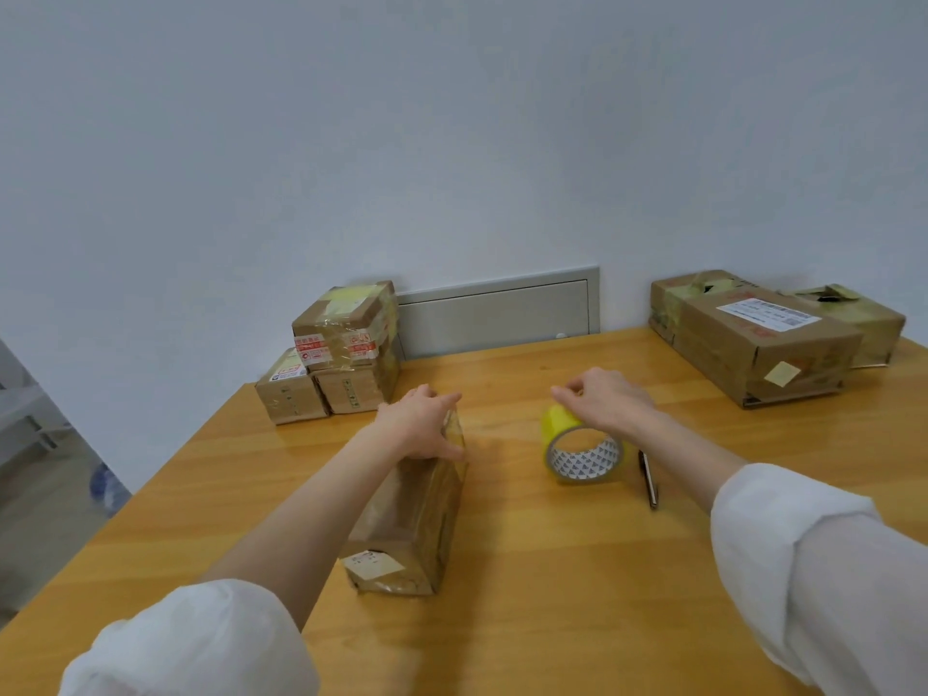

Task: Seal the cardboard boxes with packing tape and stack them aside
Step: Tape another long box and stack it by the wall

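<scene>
Broadly, the wooden table point(552, 570) is carrying everything, running back to a pale wall point(452, 143). At its far right a large labelled box point(763, 354) is sitting among others with torn tops, and at the far left a stack of small boxes point(341, 344) is standing against the wall, already glossy with tape. Nearer, left of centre, the long box point(417, 519) is lying flat with one end pointing at the person and the other away. It is looking light and fairly stiff, but it is wearing wrinkled clear film, so it is probably going to be slick under a flat palm; hooking fingers over an end edge is looking like the safer hold. The left hand point(422, 424) is doing just that at the far end: fingers curling over the top edge, thumb pressing on the right-hand face, the box lying under the palm. Well apart to the right, the yellow tape roll point(582, 449) is standing on edge, its core opening toward the camera. It is looking rigid and light, though liable to trundle off unless steadied. The right hand point(607, 399) is draping over its top, thumb and forefinger meeting at the far rim; whether they are pinching a loose end I cannot tell. Just beside the roll, on the right, a slim dark tool point(648, 477) is lying flat, touched by neither hand
</scene>
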Demonstrator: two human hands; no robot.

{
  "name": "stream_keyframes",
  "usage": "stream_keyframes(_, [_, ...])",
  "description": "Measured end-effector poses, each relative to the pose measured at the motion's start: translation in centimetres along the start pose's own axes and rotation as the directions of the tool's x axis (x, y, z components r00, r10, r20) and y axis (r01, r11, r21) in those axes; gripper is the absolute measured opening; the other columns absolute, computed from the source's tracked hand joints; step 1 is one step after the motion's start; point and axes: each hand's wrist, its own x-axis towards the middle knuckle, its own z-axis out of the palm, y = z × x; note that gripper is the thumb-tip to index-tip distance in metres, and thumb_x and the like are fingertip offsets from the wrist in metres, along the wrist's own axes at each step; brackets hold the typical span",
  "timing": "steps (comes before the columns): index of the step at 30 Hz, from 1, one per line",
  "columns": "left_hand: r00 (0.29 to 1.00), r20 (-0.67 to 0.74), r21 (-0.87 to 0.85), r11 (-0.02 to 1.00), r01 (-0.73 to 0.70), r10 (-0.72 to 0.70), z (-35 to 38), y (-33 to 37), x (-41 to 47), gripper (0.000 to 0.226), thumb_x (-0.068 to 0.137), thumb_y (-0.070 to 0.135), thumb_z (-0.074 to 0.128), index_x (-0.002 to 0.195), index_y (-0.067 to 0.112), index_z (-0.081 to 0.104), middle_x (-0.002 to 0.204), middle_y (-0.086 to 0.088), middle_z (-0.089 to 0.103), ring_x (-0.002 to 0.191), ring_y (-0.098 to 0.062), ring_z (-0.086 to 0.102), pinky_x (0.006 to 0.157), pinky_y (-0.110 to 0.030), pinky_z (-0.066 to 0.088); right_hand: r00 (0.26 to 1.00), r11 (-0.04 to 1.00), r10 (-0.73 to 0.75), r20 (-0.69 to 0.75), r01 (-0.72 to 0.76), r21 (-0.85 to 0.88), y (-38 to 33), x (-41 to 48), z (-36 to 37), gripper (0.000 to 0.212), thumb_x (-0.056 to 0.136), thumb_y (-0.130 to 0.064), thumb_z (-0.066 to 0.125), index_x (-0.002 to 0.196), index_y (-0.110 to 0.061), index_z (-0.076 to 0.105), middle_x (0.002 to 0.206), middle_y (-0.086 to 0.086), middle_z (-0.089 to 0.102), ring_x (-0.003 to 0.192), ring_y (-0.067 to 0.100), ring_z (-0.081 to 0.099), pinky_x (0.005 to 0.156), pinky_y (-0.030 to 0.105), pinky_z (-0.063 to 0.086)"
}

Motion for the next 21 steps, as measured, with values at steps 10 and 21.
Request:
stream_keyframes(10, [0.943, -0.192, -0.083, 0.953, -0.291, 0.271, 0.3, 8.2, -0.1, 0.042, 0.094, 0.021, 0.049, 0.136, 0.023, 0.053, 0.147, -0.001, 0.039, 0.132, -0.021, 0.042, 0.106, -0.032, 0.034, 0.959, 0.944, 0.273, 0.075, -0.253, -0.213, 5.5, -3.7, 0.2, 0.018, 0.089, -0.036, 0.055, 0.091, -0.017, 0.056, 0.100, 0.005, 0.059, 0.092, 0.025, 0.058, 0.069, 0.029, 0.045])
stream_keyframes(21, [0.931, -0.358, -0.674, 0.709, -0.206, -0.071, -1.1, 8.5, -0.1, 0.027, 0.093, 0.021, 0.058, 0.118, 0.016, 0.068, 0.115, -0.002, 0.069, 0.104, -0.016, 0.064, 0.091, -0.026, 0.049, 0.973, 0.761, 0.224, -0.054, -0.140, 0.633, 5.7, -3.2, -1.3, 0.021, 0.092, -0.028, 0.061, 0.084, -0.009, 0.067, 0.069, 0.001, 0.058, 0.061, 0.016, 0.048, 0.053, 0.026, 0.038])
